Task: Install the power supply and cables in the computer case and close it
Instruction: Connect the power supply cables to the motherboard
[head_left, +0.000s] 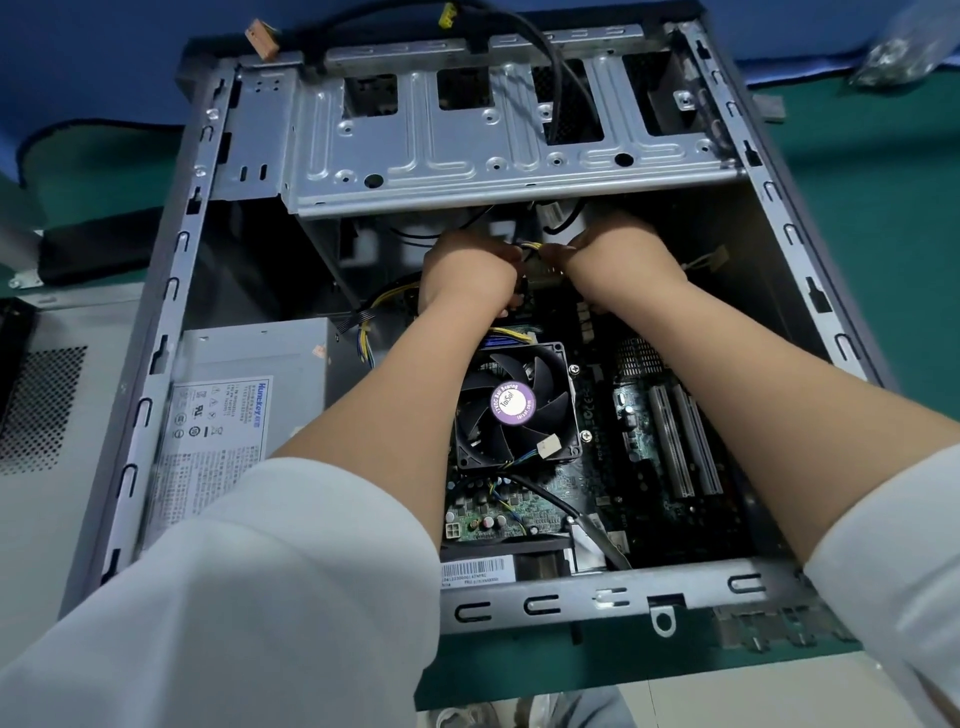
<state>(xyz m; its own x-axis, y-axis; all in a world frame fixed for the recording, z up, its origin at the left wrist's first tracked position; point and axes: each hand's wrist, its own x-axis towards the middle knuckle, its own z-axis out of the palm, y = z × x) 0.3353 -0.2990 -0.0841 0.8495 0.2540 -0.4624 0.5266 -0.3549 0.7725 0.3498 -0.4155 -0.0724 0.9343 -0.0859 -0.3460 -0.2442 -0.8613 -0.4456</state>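
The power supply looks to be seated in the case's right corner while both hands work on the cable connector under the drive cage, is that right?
Not quite: the head view shows the power supply on the case's left side. Otherwise yes, the left hand and right hand both grip the cable connector below the drive cage.

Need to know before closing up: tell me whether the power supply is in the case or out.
In. The power supply sits inside the case, at its left wall.

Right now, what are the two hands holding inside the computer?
Both the left hand and the right hand grip a bundle of power cables near its connector end, just under the drive cage. The connector itself is mostly hidden.
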